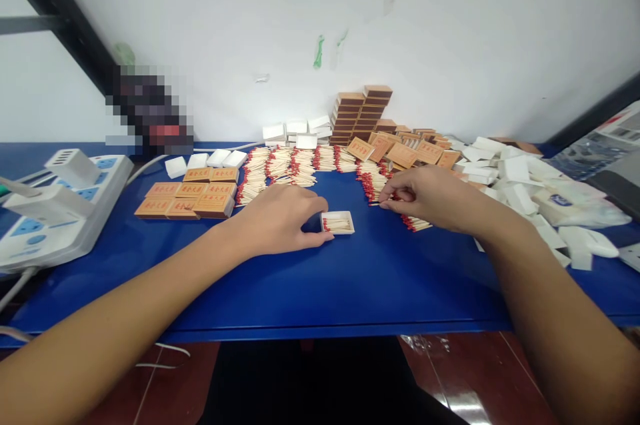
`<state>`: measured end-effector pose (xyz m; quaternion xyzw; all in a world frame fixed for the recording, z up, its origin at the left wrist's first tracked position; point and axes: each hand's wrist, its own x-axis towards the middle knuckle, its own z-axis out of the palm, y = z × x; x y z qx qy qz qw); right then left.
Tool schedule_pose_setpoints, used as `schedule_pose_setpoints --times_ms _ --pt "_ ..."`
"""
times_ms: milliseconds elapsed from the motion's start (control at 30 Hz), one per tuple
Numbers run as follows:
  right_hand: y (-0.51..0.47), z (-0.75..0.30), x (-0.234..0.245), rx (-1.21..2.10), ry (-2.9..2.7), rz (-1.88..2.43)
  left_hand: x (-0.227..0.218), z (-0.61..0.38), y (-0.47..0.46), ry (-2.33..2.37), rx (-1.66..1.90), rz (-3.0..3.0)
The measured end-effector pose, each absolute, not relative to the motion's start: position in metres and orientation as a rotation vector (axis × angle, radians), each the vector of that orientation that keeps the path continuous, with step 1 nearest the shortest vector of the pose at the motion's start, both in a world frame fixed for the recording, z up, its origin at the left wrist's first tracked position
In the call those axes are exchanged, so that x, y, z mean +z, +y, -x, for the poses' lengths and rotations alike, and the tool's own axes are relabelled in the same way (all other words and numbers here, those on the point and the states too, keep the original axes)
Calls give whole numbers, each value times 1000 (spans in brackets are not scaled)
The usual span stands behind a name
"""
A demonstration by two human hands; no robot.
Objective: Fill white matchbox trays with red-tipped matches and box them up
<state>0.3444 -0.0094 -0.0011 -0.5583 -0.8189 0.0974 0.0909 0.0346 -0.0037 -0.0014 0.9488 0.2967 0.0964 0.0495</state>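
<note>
Around the left end of a small white card tray (pixel 345 215), the person's left hand (pixel 280 219) closes, thumb at the near corner and fingers at the far one; the open rectangle lies flat with red-tipped matches (pixel 337 225) inside. Off to its right, the right hand (pixel 425 198) has thumb and fingertips drawn close at the edge of a bristly match pile (pixel 370 178); from where I stand, I cannot tell whether they pinch a stick. Beyond the left hand lie rows of wooden bundles (pixel 253 175), and to its left sit flat, square-edged orange boxes (pixel 187 195) with printed tops. Behind the tray rises a brown box stack (pixel 360 115). Past the right wrist spreads an angular heap of white trays (pixel 520 178) beside a crinkled plastic packet (pixel 580 201). Between the hands and toward the body, the smooth blue table (pixel 340 291) gives room to move, down to its straight front edge; far left of the grip, a white power strip (pixel 95 225) crowds the side.
</note>
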Motion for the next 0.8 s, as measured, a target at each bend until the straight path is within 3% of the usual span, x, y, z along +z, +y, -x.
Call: schedule_pose_setpoints --times_ms 800 --pt "-10 -346 0 277 -2438 1629 -3 -35 -2 905 290 -2918"
